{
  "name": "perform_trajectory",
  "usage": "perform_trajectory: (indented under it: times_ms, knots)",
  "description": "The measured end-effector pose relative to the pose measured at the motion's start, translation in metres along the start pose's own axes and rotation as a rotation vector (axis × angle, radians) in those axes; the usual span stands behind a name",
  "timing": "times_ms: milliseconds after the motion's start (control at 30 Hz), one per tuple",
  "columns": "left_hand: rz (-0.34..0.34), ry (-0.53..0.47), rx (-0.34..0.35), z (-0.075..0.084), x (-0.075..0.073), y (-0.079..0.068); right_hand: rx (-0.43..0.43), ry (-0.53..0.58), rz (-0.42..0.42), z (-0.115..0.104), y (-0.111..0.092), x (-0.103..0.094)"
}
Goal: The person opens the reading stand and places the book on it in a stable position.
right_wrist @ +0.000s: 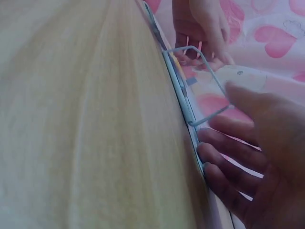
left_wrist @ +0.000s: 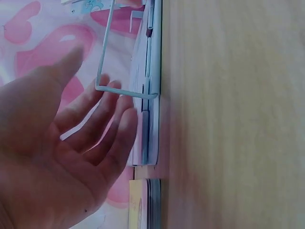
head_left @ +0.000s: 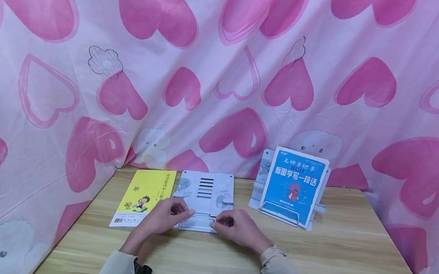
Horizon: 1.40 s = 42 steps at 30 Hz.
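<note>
A pale book stand with cartoon drawings and a slotted middle lies on the table between both hands. From its front edge a wire page holder sticks up, also visible in the right wrist view as a bent wire. My left hand is at the holder's left corner; its fingertips overlap the wire and the thumb stands apart. My right hand is at the other corner, its thumb tip right at the wire and its relaxed fingers along the stand's edge.
Left of the stand lies a yellow book, close to the left hand. At the back right another stand holds a blue book upright behind its wire. A pink heart-patterned cloth hangs behind the wooden table.
</note>
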<state>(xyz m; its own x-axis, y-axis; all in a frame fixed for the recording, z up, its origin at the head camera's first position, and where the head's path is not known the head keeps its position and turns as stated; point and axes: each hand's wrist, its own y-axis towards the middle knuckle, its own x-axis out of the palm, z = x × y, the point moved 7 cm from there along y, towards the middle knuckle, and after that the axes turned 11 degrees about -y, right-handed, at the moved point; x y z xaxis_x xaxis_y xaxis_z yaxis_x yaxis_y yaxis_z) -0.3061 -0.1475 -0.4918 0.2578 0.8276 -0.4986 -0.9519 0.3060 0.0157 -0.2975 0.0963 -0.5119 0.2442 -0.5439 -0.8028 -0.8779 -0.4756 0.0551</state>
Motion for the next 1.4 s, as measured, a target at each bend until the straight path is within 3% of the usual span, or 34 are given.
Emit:
perform_trajectory:
  times_ms: [367,500,733,967,1133,1400]
  knots:
    - [0.311,-0.014,-0.012,0.002,-0.024,0.009,0.163,0.071,0.299,0.023,-0.001,-0.021]
    - [0.37,-0.006,-0.032,-0.003,-0.028,0.016,0.198,0.094,0.315,0.028,-0.001,-0.022]
    - [0.379,0.01,-0.078,-0.016,-0.027,0.024,0.21,0.11,0.212,0.031,0.001,-0.012]
    - [0.316,0.021,-0.159,-0.026,-0.025,0.024,0.219,0.122,0.179,0.035,0.003,-0.011]
    - [0.279,0.003,-0.147,-0.021,-0.021,0.027,0.242,0.191,0.176,0.037,0.002,-0.013]
    - [0.291,-0.015,-0.121,-0.021,-0.023,0.03,0.238,0.278,0.197,0.042,0.005,-0.014]
